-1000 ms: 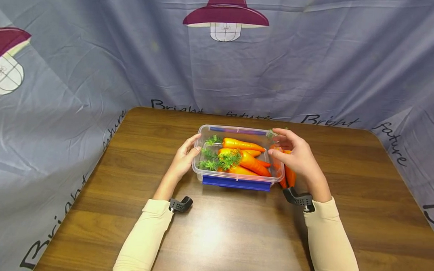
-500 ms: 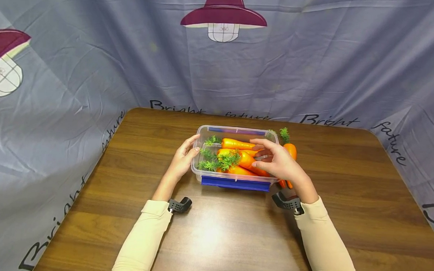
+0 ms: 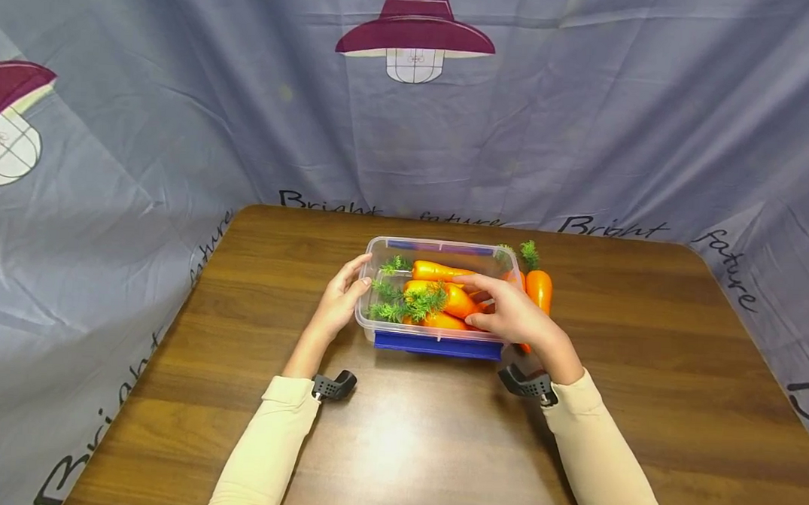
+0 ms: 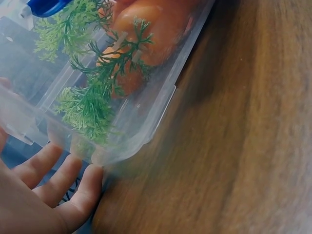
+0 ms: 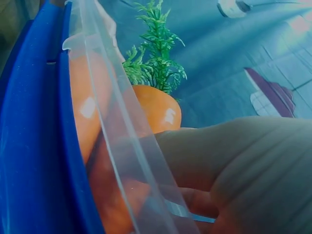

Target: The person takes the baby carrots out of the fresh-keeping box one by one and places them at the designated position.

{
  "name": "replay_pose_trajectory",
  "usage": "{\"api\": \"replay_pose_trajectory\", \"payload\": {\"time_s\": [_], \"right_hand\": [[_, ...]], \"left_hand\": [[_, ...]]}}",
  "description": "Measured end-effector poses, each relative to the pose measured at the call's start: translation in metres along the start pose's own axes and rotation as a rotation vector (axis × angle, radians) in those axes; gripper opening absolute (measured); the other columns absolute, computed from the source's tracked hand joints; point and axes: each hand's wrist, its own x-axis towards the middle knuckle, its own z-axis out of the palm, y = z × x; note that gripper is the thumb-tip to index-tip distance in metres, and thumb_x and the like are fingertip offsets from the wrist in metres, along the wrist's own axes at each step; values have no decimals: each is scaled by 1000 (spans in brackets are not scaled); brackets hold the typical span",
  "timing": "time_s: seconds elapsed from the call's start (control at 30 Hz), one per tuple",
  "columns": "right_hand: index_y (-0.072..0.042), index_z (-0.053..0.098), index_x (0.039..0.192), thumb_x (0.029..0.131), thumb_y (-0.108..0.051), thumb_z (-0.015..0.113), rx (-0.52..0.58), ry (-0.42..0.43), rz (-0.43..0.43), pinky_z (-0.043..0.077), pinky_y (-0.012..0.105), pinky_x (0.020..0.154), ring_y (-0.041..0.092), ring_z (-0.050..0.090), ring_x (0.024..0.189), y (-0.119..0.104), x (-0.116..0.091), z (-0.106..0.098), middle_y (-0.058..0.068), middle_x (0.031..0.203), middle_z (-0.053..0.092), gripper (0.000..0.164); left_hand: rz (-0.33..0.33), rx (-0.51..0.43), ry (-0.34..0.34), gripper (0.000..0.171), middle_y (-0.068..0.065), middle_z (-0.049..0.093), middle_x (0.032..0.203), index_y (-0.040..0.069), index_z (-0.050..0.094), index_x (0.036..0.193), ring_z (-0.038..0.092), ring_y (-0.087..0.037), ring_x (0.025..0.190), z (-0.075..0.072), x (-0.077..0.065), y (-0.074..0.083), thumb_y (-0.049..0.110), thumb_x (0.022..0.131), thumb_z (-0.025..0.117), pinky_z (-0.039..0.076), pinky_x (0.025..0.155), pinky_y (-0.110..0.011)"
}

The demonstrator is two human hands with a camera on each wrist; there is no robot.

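A clear plastic food container (image 3: 437,346) with blue side clips stands on the table, holding several orange carrots (image 3: 434,270) with green feathery tops. At its left end, my left hand (image 3: 334,304) grips the wall, thumb over the rim and fingers against the outside; the left wrist view shows those fingers (image 4: 87,185) touching the plastic. My right hand (image 3: 513,314) reaches over the right end into the container. Its thumb and fingers lie around a carrot (image 3: 458,300) that points left with its leafy top. The hand covers that carrot's tip.
More carrots (image 3: 540,288) lie on the wooden table (image 3: 625,330) just outside the container's right end, partly behind my right hand. A grey-blue printed curtain (image 3: 552,123) hangs behind the table and along both sides.
My right hand has moved left and down from the container's right end onto a carrot inside, its fingers coming round it. My left hand stays at the left end.
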Motion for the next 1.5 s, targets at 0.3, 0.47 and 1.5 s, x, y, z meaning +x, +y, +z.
{"api": "replay_pose_trajectory", "payload": {"time_s": [0.3,0.47,1.5], "right_hand": [[-7,56,143,84,6,74,-10,5,-7,58,54,97,38,68,114,-1,-2,3,22,126,68,63],[-7,56,143,85,5,73,6,11,-6,58,53,97,37,67,116,0,0,3,21,127,69,62],[-18,39,142,102,2,53,1143,617,74,62,28,57,13,73,75,37,-36,-67,1,100,72,48]], "left_hand": [[5,-5,-1,50,-19,33,165,7,40,154,34,-39,151,0,-2,0,7,105,49,34,123,-55],[6,3,-2,50,-19,33,165,7,40,154,34,-39,151,-1,-1,0,8,105,48,33,123,-55],[11,5,5,50,-16,33,166,9,41,155,33,-38,152,0,0,1,10,105,48,33,123,-56]]}}
